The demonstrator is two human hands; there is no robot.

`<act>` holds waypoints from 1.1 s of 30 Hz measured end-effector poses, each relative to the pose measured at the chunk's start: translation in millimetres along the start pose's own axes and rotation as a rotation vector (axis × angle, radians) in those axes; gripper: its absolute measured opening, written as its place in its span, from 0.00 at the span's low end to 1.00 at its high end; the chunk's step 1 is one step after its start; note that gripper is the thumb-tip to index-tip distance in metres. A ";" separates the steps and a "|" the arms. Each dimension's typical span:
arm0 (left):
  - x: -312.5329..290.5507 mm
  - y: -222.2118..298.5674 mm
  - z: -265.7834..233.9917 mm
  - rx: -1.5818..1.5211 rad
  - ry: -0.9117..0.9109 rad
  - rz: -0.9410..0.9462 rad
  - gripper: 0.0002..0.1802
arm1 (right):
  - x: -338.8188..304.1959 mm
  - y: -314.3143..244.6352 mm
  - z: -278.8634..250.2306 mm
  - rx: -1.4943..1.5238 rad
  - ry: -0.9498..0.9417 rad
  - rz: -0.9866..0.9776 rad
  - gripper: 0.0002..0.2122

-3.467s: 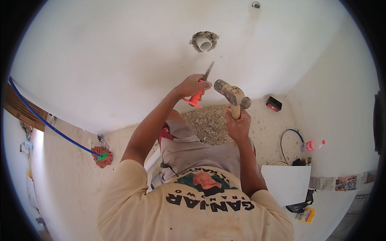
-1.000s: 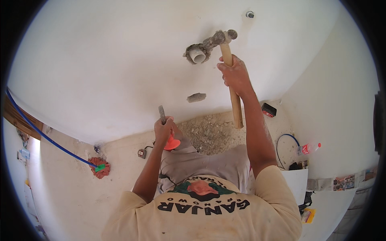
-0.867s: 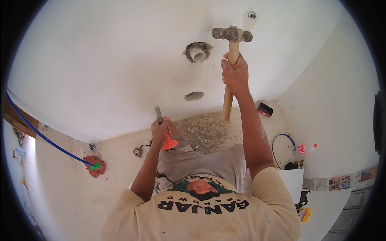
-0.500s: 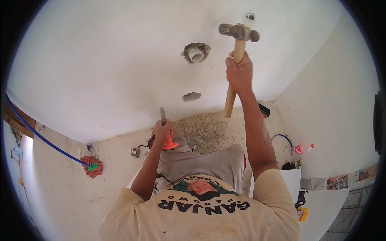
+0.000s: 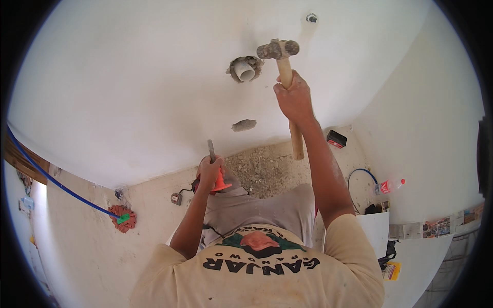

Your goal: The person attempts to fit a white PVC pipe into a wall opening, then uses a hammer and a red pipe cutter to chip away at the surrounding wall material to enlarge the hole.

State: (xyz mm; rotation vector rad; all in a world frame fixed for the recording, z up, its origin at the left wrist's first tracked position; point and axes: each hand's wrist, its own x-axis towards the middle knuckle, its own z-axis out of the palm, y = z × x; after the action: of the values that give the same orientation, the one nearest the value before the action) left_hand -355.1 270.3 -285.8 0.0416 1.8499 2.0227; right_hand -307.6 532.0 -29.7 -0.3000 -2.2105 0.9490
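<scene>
My right hand [image 5: 295, 100] grips the wooden handle of a ball-peen hammer [image 5: 284, 64], its steel head raised in front of the white wall [image 5: 154, 77]. In my left hand [image 5: 210, 168] is a chisel [image 5: 211, 149] with an orange hand guard, its blade pointing up toward the wall and apart from it. Right of the chisel tip, a shallow chipped hole [image 5: 244, 125] shows low in the wall. Higher up, a white pipe [image 5: 245, 73] sticks out of a rough broken-out hole, just left of the hammer head.
Rubble [image 5: 259, 172] lies along the wall's foot. To the left are a mop [image 5: 123, 218] with a blue handle and a tape measure [image 5: 176, 198]. On the right stand a black-and-red box [image 5: 336, 138], a plastic bottle [image 5: 390, 187] and a white board [image 5: 367, 231]. A pipe fitting [image 5: 311, 18] sits high in the wall.
The hammer and my right hand have shifted left and slightly down, bringing the head closer to the pipe. My left hand with the chisel has barely moved.
</scene>
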 end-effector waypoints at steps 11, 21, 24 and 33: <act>-19.0 6.9 -1.6 -0.025 -0.115 -0.079 0.07 | -9.6 -14.7 -2.4 0.107 -0.063 0.058 0.10; -23.0 7.6 3.3 0.058 -0.138 -0.099 0.08 | -14.6 -13.2 2.5 0.138 -0.024 0.025 0.11; -17.4 4.1 6.6 0.072 -0.159 -0.109 0.07 | -18.6 1.3 16.7 0.153 0.027 0.070 0.11; -13.2 -3.9 12.7 -0.029 -0.166 -0.238 0.09 | -15.3 15.9 11.6 0.262 0.070 0.102 0.11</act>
State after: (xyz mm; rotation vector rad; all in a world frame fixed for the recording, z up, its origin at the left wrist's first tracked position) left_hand -338.2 278.6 -284.8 -0.0176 1.6396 1.8254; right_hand -305.3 529.9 -54.5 -0.3203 -1.9945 1.2502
